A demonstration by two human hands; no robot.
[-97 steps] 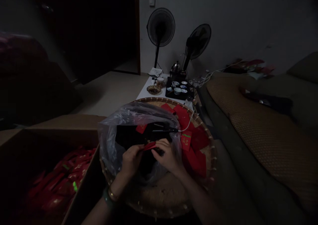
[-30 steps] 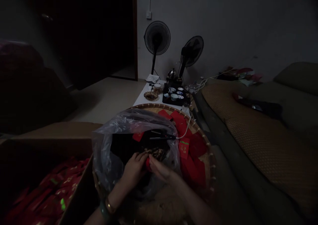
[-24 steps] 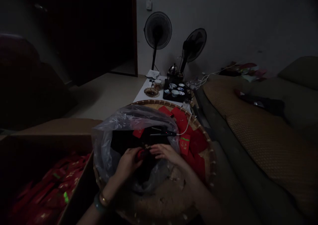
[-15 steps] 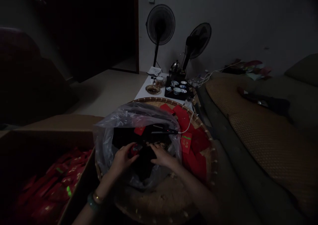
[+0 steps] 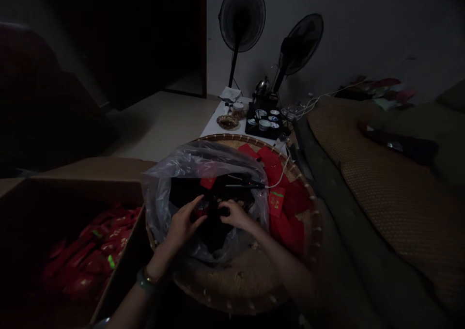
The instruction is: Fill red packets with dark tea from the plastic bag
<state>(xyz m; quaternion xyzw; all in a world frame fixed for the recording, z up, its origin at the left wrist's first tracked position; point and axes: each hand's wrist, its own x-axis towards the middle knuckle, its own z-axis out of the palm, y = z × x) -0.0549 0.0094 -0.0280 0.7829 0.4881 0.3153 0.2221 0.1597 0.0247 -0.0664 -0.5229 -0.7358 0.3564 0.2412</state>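
My left hand (image 5: pixel 186 221) is curled around a small dark red packet (image 5: pixel 202 207) above the mouth of a clear plastic bag (image 5: pixel 160 200). My right hand (image 5: pixel 235 214) is beside it, fingers bent toward the thumb; what lies between them is too dark to make out. The bag's contents (image 5: pixel 212 234) look nearly black, with some small pale brown bits by my right fingertips. A red packet (image 5: pixel 208 182) lies at the bag's far side. Near it rests a black two-armed tool (image 5: pixel 247 185) with a white cable. A round woven tray (image 5: pixel 236 285) bears the bag.
Flat red packets (image 5: pixel 276 201) cover the tray's right side. At left stands a cardboard box (image 5: pixel 90 168) with many red packets (image 5: pixel 94 251). Beyond are a white table (image 5: pixel 212 125), a black tea tray (image 5: pixel 250 131) with cups, and two fans (image 5: pixel 242 16). A sofa (image 5: pixel 381 174) runs along the right.
The view has tilted down and shifted slightly left, so most things appear higher and further right. My right fingers, spread before, are now curled in. The red packet remains in my left hand.
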